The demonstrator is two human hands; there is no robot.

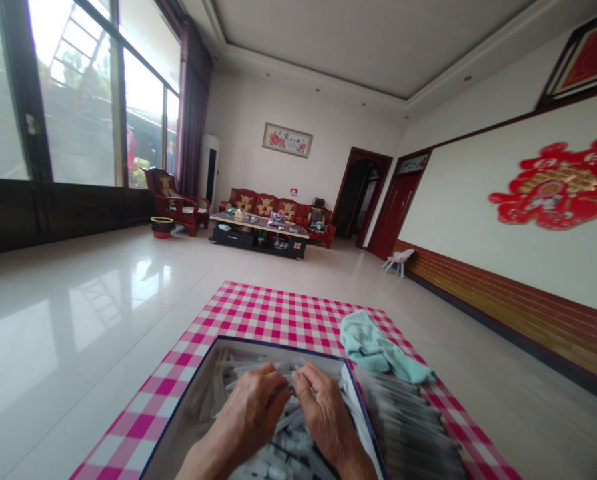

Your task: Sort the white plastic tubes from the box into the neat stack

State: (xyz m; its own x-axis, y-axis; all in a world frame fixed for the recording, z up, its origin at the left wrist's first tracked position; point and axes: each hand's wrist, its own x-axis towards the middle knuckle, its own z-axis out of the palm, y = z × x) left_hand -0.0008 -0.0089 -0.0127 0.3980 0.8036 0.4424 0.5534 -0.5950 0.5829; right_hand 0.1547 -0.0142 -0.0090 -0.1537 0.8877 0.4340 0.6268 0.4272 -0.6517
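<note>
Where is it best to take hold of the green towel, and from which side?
Pinch the raised fold of the green towel from above with the right hand: it lies bunched on the checked cloth, so the fold stands free.

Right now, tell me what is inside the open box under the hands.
The open box holds a loose jumble of slender white items, apparently plastic-wrapped. The left hand and right hand rest among them, covering the middle; the box floor cannot be seen beneath the pile.
</note>
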